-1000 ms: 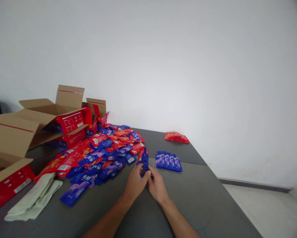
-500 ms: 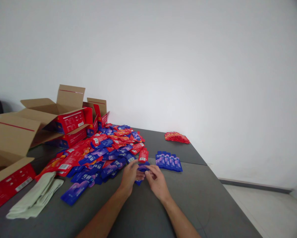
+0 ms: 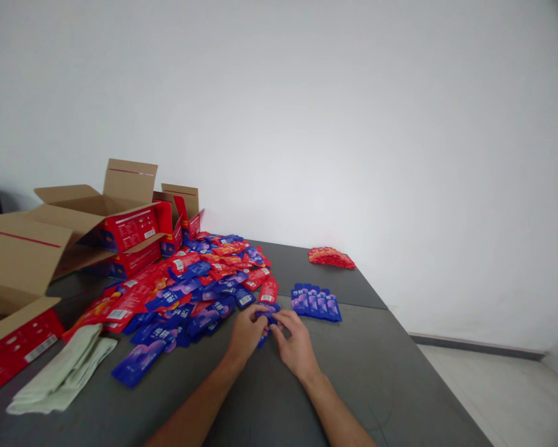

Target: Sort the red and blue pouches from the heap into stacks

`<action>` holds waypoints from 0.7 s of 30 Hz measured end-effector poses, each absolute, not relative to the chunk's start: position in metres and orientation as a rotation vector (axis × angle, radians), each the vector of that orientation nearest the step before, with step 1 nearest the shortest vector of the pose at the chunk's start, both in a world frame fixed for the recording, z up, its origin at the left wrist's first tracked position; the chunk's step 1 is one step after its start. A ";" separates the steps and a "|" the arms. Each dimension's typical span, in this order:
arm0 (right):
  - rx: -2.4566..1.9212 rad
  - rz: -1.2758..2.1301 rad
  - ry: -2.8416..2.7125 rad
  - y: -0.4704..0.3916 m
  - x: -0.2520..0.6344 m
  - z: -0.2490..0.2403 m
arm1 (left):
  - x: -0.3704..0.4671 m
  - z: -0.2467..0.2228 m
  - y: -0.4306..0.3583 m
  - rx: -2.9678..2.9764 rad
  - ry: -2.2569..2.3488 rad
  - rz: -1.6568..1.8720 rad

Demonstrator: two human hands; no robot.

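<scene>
Standing open at the left, brown-and-red cartons [image 3: 132, 228] rise behind a folded pale cloth [image 3: 62, 372], and a jumbled heap of red and blue sachets [image 3: 180, 292] stretches to the far edge of the surface [image 3: 376, 360]. Next, the left hand [image 3: 246, 335] pinches a blue sachet [image 3: 272, 308] that the right hand [image 3: 297, 346] also holds, fingers narrowed. Beyond, overlapping blue sachets [image 3: 315, 302] lie near the right edge, and fanned red sachets [image 3: 331, 257] near the far right corner.
</scene>
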State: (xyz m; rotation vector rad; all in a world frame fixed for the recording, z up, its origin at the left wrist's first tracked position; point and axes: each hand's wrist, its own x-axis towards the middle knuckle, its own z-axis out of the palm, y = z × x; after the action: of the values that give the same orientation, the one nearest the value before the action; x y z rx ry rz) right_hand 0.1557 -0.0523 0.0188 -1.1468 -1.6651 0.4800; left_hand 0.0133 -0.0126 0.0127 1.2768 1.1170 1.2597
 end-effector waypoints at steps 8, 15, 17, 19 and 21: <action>-1.130 0.891 -1.287 -0.046 0.155 0.010 | 0.013 0.009 -0.014 1.338 1.098 1.323; -1.056 1.142 -1.251 -0.049 0.154 0.014 | 0.018 0.013 -0.022 1.413 0.983 1.255; -1.060 1.161 -1.241 -0.050 0.156 0.016 | 0.018 0.011 -0.022 1.387 0.973 1.259; -1.084 1.174 -1.229 -0.050 0.158 0.017 | 0.018 0.011 -0.020 1.332 0.968 1.293; -1.126 1.181 -1.221 -0.050 0.162 0.018 | 0.018 0.012 -0.018 1.254 0.947 1.349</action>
State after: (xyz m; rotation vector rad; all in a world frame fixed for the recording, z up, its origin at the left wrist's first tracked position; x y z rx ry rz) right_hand 0.1615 -0.0497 0.0177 -1.1263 -1.2208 1.1809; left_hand 0.0177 -0.0180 0.0124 1.2544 0.9472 1.3494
